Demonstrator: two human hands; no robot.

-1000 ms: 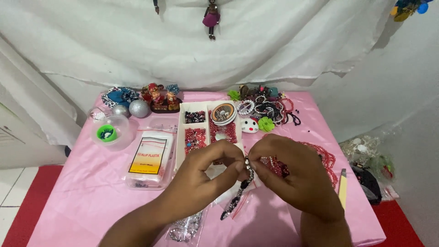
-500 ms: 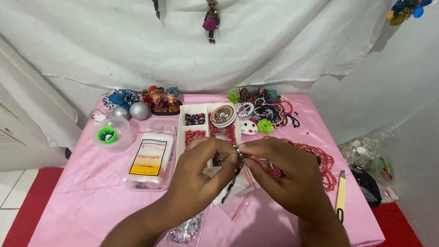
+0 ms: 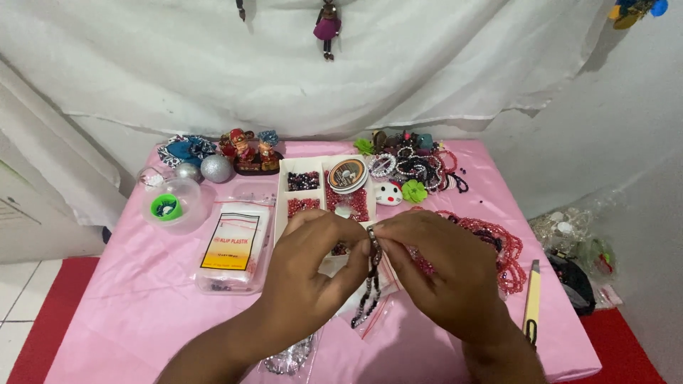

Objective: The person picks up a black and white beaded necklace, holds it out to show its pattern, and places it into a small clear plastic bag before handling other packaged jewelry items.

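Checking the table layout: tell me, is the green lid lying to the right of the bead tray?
No, the green lid sits left of the bead tray, inside a clear tub.

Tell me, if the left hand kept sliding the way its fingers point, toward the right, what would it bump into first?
Most likely the right hand: the left hand points straight at it, and their fingertips already meet on the dark beaded strand pinched between them. Depth looks about equal, so nothing else seems to lie between.
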